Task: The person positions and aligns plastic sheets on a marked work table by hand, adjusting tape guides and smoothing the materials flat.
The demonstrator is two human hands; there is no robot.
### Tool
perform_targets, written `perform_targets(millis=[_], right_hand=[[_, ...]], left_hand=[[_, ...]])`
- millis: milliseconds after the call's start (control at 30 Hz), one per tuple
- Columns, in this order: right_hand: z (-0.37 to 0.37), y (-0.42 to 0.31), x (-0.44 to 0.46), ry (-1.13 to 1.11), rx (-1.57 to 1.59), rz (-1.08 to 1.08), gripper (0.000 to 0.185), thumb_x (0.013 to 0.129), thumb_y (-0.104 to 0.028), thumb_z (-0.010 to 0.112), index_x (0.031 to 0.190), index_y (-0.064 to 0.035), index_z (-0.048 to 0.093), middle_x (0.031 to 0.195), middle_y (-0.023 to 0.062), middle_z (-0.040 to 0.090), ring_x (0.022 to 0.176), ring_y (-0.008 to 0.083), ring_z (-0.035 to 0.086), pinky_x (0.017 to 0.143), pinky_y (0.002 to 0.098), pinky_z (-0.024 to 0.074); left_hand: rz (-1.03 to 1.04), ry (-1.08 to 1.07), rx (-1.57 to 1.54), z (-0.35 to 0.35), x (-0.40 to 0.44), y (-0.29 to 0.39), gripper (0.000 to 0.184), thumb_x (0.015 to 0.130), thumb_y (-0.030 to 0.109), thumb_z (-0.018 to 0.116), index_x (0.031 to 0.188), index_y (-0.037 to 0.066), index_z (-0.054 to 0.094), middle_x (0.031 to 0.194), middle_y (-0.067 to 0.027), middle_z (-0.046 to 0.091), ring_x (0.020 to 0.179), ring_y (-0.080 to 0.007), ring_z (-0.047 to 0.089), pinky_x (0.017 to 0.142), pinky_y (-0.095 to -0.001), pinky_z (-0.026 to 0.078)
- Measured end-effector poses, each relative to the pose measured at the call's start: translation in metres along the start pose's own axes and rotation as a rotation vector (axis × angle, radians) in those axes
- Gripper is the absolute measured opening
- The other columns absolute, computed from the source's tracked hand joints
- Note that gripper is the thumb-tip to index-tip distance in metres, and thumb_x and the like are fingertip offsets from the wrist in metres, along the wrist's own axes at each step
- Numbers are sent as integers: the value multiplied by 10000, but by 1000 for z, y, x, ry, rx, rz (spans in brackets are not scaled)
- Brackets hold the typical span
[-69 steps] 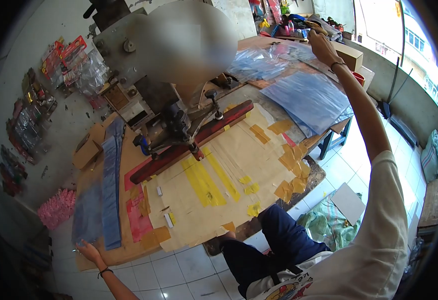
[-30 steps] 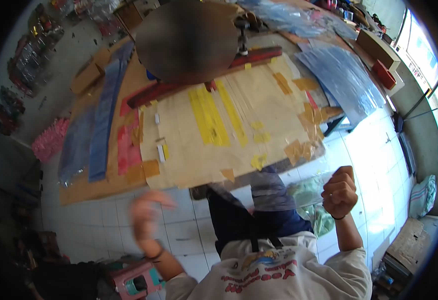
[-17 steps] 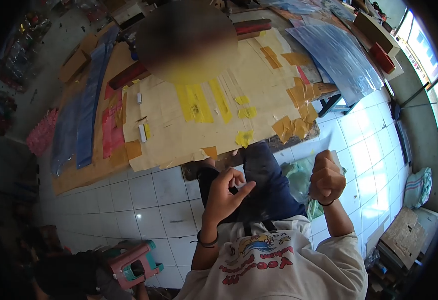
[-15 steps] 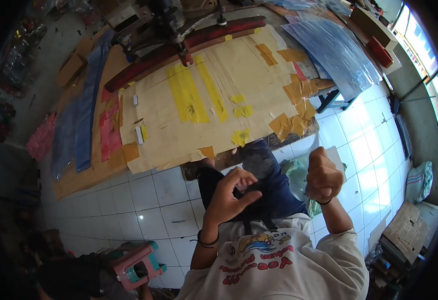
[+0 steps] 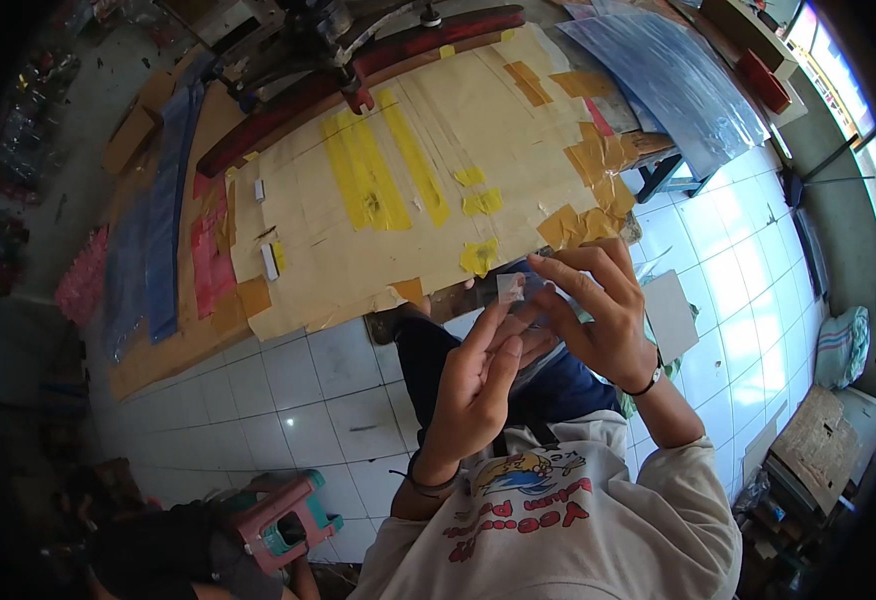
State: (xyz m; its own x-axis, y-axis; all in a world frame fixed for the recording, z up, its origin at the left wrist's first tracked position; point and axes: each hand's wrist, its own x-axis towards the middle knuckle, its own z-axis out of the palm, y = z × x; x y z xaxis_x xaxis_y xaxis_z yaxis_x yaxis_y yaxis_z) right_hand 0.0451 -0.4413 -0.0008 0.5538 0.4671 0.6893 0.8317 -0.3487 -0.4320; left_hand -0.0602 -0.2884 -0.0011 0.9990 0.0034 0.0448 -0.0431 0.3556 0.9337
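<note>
A small clear plastic piece point(image 5: 511, 288) with a whitish patch is between my two hands, just in front of the table edge. My left hand point(image 5: 478, 385) has its thumb and fingers closed on its lower side. From the right, the curled fingers of my right hand point(image 5: 600, 310) grip its edge, fingertips close to the whitish patch. The piece is see-through, so its full outline and anything inside are hard to make out. Beyond it lies the tan sheet point(image 5: 303, 225) covering the table, patched with yellow and brown tape.
A red curved bar point(image 5: 268, 125) on a dark mechanism spans the table's back. Blue plastic sheets lie at the right point(image 5: 673, 90) and left point(image 5: 173, 210). Two small white blocks sit on the tan sheet. At lower left, a person point(image 5: 173, 550) is beside a pink stool point(image 5: 283, 525).
My right hand has moved left and uncurled from a fist to meet the clear plastic piece. My left hand has shifted slightly right. The view has shifted a little.
</note>
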Motion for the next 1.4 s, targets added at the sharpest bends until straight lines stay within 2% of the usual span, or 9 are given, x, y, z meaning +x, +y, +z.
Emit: perform_targets(millis=[233,333,433,533,633,733,833,1133,1400], right_hand=[[8,-2,5,11,13,-60,465,730,-135,826,1187,-138,737,1110,26,665,948,243,574,816,384,450],[10,-3,6,35,-12,-96,464,724,-146,826,1180,-141,742,1114,15,672,960,243,579,823,385,452],[10,-1,7,48,-56,-142,448,713,-166,830,1153,-141,751,1110,6,680,953,238,584,827,384,454],[8,-3,12,57,-51,-185,448,699,-182,832,1139,-142,760,1076,4,686,929,232,586,825,383,456],[13,-4,12,70,-22,-103,470,669,-212,838,1129,-143,769,1054,-3,689,913,223,586,815,383,460],[15,-2,12,96,-26,-133,477,653,-222,841,1119,-141,776,1034,-7,690,903,219,583,800,377,460],[15,0,12,105,-27,-156,490,650,-223,839,1131,-147,781,1032,-14,693,889,212,579,791,369,460],[18,8,12,118,-110,-231,496,658,-261,815,1146,-175,795,1036,-22,735,891,196,586,799,384,452],[16,9,24,67,-20,-233,379,674,-234,817,1041,-144,785,1047,-14,721,887,202,595,796,372,448]], left_hand=[[53,36,124,-3,4,3,467,1093,56,344,1538,-82,315,1403,-247,576,1236,-288,632,1077,-389,500],[118,42,211,-4,5,2,462,1100,94,334,1526,-86,325,1421,-236,542,1156,-310,676,991,-418,579],[144,79,323,-6,5,-1,456,1100,93,334,1522,-81,338,1386,-229,566,1128,-307,690,975,-417,588],[129,146,261,-3,5,1,444,1077,36,375,1504,-86,388,1267,-258,664,1179,-246,662,991,-334,530],[145,120,250,-4,5,3,445,1074,28,379,1506,-81,388,1270,-259,665,1156,-251,676,978,-331,537],[151,90,380,-8,7,3,454,1094,86,317,1520,-66,362,1388,-254,570,1087,-307,711,915,-401,617],[148,102,381,-5,8,6,455,1095,93,306,1517,-62,370,1346,-254,602,1068,-315,720,886,-389,627],[189,133,463,-7,10,-1,461,1095,94,299,1523,-70,356,1336,-254,612,1069,-328,717,890,-392,627],[132,135,393,-5,10,5,466,1105,116,307,1532,-67,344,1353,-261,593,1072,-339,716,906,-402,621]])
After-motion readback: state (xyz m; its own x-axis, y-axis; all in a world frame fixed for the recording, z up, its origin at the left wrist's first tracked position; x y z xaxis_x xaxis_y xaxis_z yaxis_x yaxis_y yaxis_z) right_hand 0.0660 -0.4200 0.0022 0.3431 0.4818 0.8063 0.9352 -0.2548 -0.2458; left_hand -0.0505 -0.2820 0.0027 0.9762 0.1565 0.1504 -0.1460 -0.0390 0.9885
